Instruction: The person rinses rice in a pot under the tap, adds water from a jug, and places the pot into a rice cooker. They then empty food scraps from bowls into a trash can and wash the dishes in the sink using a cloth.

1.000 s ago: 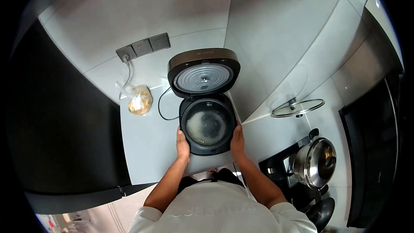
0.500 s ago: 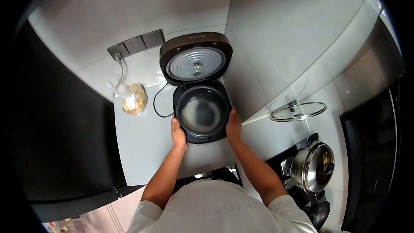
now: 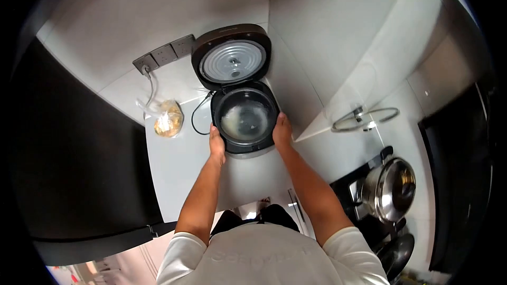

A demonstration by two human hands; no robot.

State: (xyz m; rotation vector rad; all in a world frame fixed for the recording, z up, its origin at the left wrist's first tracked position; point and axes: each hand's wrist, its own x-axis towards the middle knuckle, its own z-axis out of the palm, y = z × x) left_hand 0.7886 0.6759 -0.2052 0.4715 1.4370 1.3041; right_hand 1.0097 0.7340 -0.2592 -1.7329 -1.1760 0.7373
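An open rice cooker (image 3: 251, 149) stands on the counter in front of me, its brown-and-black lid (image 3: 232, 34) raised at the back. Inside its dark inner pot (image 3: 231, 138), whitish rice (image 3: 232, 122) lies under cloudy water. My left hand (image 3: 217, 144) presses against the cooker's left side, and my right hand (image 3: 282, 131) grips the right side. Both hands are closed around the body, with the fingers partly hidden behind it.
Left of the cooker sits a clear plastic bag (image 3: 169, 120) of yellowish food. A power cord (image 3: 195, 120) curls beside it, below wall sockets (image 3: 163, 54). At right are a glass lid (image 3: 364, 120), a steel pot (image 3: 393, 190) on the stove, and a dark pan (image 3: 398, 256).
Between my hands the rice cooker has moved back, away from me toward the wall corner. The water's surface and the rice's outline look different. My view has shifted slightly.
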